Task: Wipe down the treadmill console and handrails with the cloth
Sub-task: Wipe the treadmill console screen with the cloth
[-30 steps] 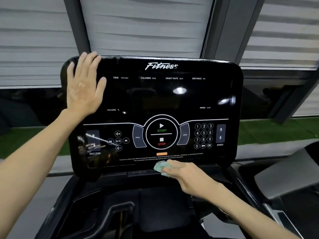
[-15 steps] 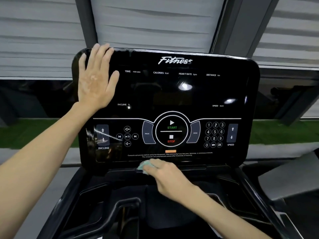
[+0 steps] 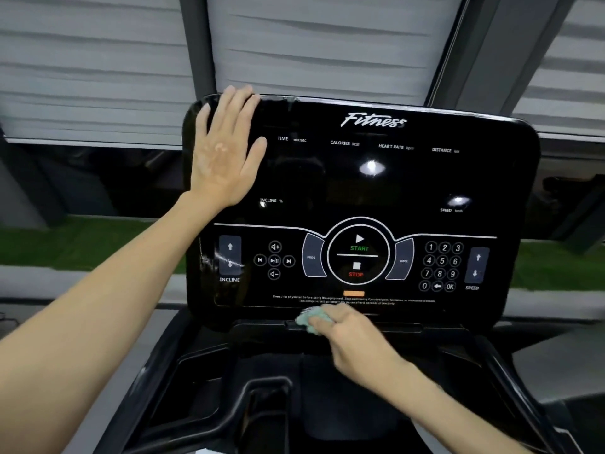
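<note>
Two grips are working: my left grip (image 3: 226, 158) is lying flat, fingers straight, on the upper left corner of the console (image 3: 360, 191), while my right grip (image 3: 353, 335) is clutching the green cloth (image 3: 307, 317) at the middle of its bottom edge. That edge is running sideways, so I am judging the stroke should follow it.

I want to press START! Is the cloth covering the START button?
No, the right hand holds the cloth at the bottom edge of the console, below the uncovered START button.
</note>
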### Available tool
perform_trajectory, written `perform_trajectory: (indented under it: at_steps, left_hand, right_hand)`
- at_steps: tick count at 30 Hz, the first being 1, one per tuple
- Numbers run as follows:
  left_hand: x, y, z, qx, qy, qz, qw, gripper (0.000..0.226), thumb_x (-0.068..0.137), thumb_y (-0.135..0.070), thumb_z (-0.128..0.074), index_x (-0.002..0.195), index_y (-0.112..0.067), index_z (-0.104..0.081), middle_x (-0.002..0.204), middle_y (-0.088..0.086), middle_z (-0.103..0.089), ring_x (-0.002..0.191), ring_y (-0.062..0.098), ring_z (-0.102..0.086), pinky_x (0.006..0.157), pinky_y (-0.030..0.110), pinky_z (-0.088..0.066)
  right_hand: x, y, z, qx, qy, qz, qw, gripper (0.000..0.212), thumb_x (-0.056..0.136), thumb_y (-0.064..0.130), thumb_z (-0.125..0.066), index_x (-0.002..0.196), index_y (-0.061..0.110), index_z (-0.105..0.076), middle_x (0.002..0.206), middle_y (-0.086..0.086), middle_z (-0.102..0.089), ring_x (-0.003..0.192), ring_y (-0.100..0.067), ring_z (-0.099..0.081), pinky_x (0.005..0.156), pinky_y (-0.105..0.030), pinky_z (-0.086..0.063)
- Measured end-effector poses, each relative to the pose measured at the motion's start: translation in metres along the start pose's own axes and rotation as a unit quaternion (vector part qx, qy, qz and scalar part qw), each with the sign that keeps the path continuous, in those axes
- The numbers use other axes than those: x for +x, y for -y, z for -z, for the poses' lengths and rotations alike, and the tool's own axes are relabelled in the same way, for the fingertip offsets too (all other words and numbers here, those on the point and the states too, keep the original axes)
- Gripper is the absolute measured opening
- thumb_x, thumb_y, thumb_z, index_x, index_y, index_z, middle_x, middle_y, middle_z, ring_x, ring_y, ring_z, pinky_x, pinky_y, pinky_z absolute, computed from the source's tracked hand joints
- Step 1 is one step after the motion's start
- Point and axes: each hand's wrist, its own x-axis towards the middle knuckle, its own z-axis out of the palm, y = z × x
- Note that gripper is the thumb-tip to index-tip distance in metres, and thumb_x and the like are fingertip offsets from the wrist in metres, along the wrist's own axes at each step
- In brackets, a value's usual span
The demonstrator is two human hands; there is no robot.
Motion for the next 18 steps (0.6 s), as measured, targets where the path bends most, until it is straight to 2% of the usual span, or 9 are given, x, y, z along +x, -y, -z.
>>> perform_trajectory:
  at_steps: [3, 7, 9, 12, 15, 18]
  left_hand:
    - [-0.001, 0.002, 0.0, 0.006, -0.002, -0.004, 1.0, 0.056, 0.099, -0.03, -0.039, 0.15, -0.01, -0.029, 0.158, 0.004, -0.027, 0.148, 0.022, -0.016, 0.119, 0.042, -0.01]
    - [0.0, 0.0, -0.001, 0.002, -0.004, -0.004, 1.0, 0.056, 0.099, -0.031, -0.039, 0.15, -0.01, -0.029, 0.158, 0.004, -0.027, 0.148, 0.021, -0.016, 0.119, 0.04, -0.007]
    - [0.001, -0.001, -0.002, 0.007, -0.003, -0.006, 1.0, 0.056, 0.099, -0.031, -0.038, 0.15, -0.01, -0.029, 0.158, 0.005, -0.027, 0.148, 0.022, -0.016, 0.119, 0.04, -0.008]
    - [0.0, 0.0, -0.003, 0.017, -0.004, -0.006, 1.0, 0.057, 0.099, -0.032, -0.037, 0.15, -0.01, -0.029, 0.159, 0.005, -0.027, 0.148, 0.022, -0.017, 0.119, 0.041, -0.009]
    - [0.0, 0.001, -0.003, 0.017, -0.006, -0.002, 1.0, 0.057, 0.099, -0.033, -0.037, 0.15, -0.01, -0.03, 0.158, 0.004, -0.028, 0.148, 0.022, -0.018, 0.119, 0.041, -0.01]
    - [0.001, 0.002, -0.002, 0.007, -0.003, -0.007, 1.0, 0.057, 0.099, -0.033, -0.038, 0.15, -0.01, -0.03, 0.158, 0.004, -0.028, 0.148, 0.022, -0.018, 0.119, 0.041, -0.01]
  right_hand:
    - [0.02, 0.029, -0.011, 0.043, -0.004, 0.019, 0.999, 0.044, 0.068, -0.013, -0.057, 0.105, 0.011, -0.063, 0.093, -0.005, -0.062, 0.079, -0.024, -0.055, 0.073, -0.033, -0.053]
    - [-0.002, -0.005, -0.003, 0.026, 0.025, 0.005, 0.999, 0.062, 0.072, -0.011, -0.051, 0.124, 0.022, -0.055, 0.113, 0.0, -0.059, 0.096, -0.022, -0.056, 0.087, -0.03, -0.051]
    - [-0.02, -0.024, 0.009, -0.001, 0.025, -0.022, 0.999, 0.061, 0.067, -0.012, -0.052, 0.118, 0.021, -0.059, 0.109, 0.001, -0.06, 0.095, -0.021, -0.058, 0.085, -0.031, -0.053]
    - [-0.026, -0.021, 0.017, -0.028, 0.033, -0.073, 0.996, 0.056, 0.057, -0.015, -0.061, 0.104, 0.016, -0.065, 0.092, 0.001, -0.058, 0.078, -0.02, -0.057, 0.067, -0.031, -0.056]
    - [0.001, 0.014, 0.0, -0.001, 0.02, -0.064, 0.998, 0.055, 0.054, -0.014, -0.064, 0.102, 0.013, -0.067, 0.093, -0.003, -0.061, 0.08, -0.024, -0.059, 0.073, -0.031, -0.056]
    - [0.035, 0.051, -0.019, 0.05, -0.035, -0.042, 0.997, 0.058, 0.059, -0.015, -0.063, 0.111, 0.012, -0.064, 0.099, -0.007, -0.062, 0.084, -0.025, -0.059, 0.078, -0.031, -0.055]
